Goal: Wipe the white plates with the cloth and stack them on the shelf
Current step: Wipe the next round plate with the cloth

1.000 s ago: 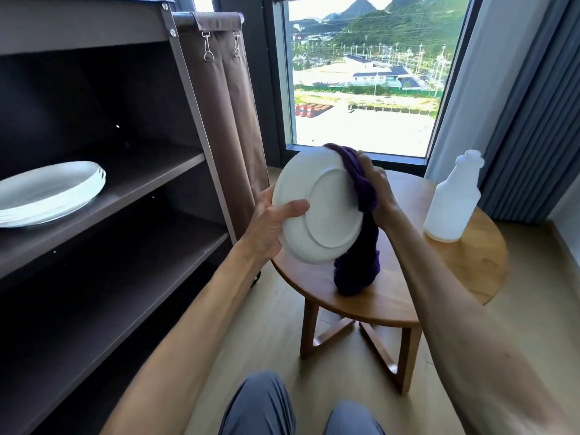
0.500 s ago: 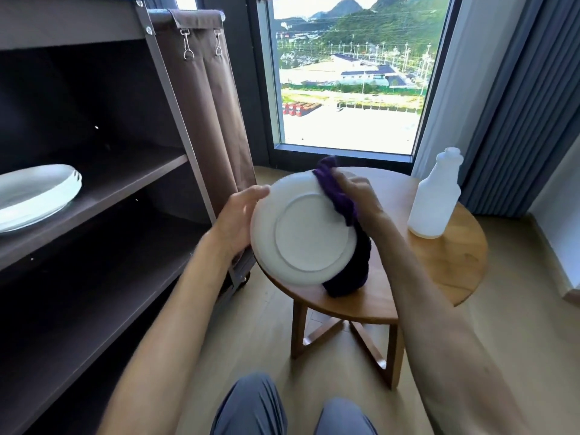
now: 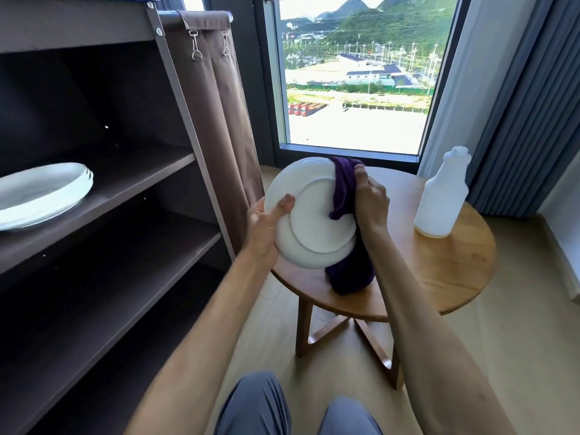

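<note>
White and round, the plate [image 3: 314, 227] is held up on edge in front of you, its underside with the raised foot ring facing you, above the near left edge of a round wooden table [image 3: 445, 277]. Your left hand [image 3: 266, 227] grips the plate's left rim, thumb curled over the underside and the other fingers hidden behind it. Your right hand [image 3: 370, 202] holds a dark purple cloth [image 3: 343, 186] against the plate's upper right rim, its fingers curled around the fabric. The cloth drapes over the rim onto the underside, and the rest hangs down behind the plate, its lower end bunched near the tabletop; whether it touches the wood you cannot tell.

To your left stands a dark brown shelf unit [image 3: 150, 180] with a brown fabric curtain [image 3: 216, 105] drawn to its right side. A stack of white plates [image 3: 40, 193] rests on one of its shelves, well apart from your hands. On the far right of the table stands a translucent white bottle [image 3: 441, 199], upright and uncapped. Beyond the table a window [image 3: 354, 73] shows buildings and green hills.
</note>
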Demonstrator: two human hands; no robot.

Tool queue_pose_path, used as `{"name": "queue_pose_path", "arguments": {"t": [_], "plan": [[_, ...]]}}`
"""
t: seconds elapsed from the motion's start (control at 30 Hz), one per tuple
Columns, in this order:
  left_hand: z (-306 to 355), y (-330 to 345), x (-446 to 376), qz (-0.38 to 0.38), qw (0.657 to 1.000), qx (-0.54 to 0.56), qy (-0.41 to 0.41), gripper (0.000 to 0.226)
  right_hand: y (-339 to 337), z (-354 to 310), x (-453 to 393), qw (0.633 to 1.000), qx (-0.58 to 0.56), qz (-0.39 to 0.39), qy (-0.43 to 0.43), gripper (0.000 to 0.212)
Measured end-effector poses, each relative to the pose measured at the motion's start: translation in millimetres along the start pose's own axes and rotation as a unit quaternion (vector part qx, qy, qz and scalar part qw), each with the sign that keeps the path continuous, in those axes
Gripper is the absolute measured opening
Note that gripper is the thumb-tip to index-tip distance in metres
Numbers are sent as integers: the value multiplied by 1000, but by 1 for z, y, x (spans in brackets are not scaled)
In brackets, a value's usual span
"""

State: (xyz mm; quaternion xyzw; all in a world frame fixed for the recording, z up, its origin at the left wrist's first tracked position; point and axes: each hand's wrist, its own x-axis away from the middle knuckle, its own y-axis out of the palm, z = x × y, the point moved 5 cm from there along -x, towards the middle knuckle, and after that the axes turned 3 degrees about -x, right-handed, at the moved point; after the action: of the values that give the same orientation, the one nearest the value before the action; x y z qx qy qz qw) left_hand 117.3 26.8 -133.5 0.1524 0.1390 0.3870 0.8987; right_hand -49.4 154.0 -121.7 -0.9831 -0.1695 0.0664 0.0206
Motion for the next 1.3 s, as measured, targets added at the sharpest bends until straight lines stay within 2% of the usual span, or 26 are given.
{"name": "queue_pose_path", "arguments": {"t": [0.1,0.13,0.2,0.27,0.33,0.4,0.47,0.53,0.57,0.63,0.73,0.83,0.93,1.03,1.1,1.2,1.3], "plan": [[-19,13,6,60,995,74,-9,21,-3,16,3,994,-55,20,93,54],[-23,17,5,79,992,95,-7,21,-4,26,9,985,-111,29,128,55],[-32,22,4,112,988,108,-6,28,-7,41,22,962,-195,71,177,43],[-38,27,4,105,991,80,-29,35,-16,46,23,945,-241,112,193,35],[-34,29,2,8,996,60,-61,44,-29,36,15,950,-236,102,175,36],[-18,28,-4,-109,987,70,-95,54,-41,16,1,972,-192,43,128,40],[5,29,-10,-197,971,47,-130,48,-43,-4,-7,991,-106,-39,76,46],[19,33,-17,-256,955,-49,-143,38,-38,-20,-7,993,-26,-116,12,55],[21,34,-20,-269,947,-93,-151,40,-35,-26,-8,990,-5,-140,-16,57],[18,34,-22,-281,935,-130,-176,68,-30,-30,-10,986,9,-158,-52,60],[10,25,-21,-284,926,-92,-231,91,-21,-36,-5,978,25,-188,-84,70],[6,22,-22,-295,919,-56,-256,79,-13,-45,-2,971,45,-206,-111,65],[12,28,-24,-327,923,-65,-191,67,-13,-51,-8,974,39,-179,-130,66],[13,33,-19,-313,934,-81,-153,80,-18,-43,-15,979,13,-147,-137,57],[9,34,-16,-282,948,-67,-129,80,-21,-28,-19,986,-1,-123,-117,51],[5,32,-17,-214,972,28,-93,70,-26,-2,-16,995,-35,-47,-77,46],[-2,40,-20,-128,982,108,-83,82,-19,13,1,993,-66,-5,-97,45]]}}
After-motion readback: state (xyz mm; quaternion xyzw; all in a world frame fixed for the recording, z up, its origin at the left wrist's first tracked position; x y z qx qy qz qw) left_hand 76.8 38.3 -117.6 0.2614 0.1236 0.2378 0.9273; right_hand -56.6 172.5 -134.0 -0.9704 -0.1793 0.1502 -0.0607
